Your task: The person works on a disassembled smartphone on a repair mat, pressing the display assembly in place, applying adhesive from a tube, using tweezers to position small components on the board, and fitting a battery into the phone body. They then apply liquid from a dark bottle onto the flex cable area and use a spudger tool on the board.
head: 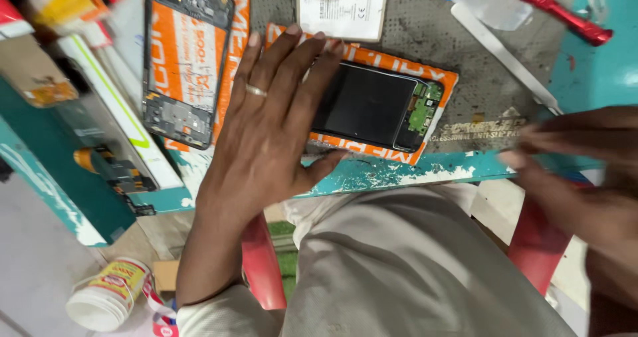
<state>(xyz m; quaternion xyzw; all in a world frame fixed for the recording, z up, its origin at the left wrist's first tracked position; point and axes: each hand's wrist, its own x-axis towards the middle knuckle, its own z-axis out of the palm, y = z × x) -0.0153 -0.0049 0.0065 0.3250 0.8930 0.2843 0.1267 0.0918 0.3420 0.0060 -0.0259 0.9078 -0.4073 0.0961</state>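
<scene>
Centre frame: left hand (pixel 266 121), fingers spread flat, steadies the opened phone (pixel 375 108) on its orange card (pixel 446 84); thin, rigid, probably fragile, best gripped by its edges; blurred right hand (pixel 571 157), finger state indiscernible.

Bright, even light, soft shadows; motion blur on the right hand (pixel 571 171)

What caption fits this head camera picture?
Left hand rests flat on an opened phone on a worn workbench, while the blurred right hand hovers nearby.
</scene>
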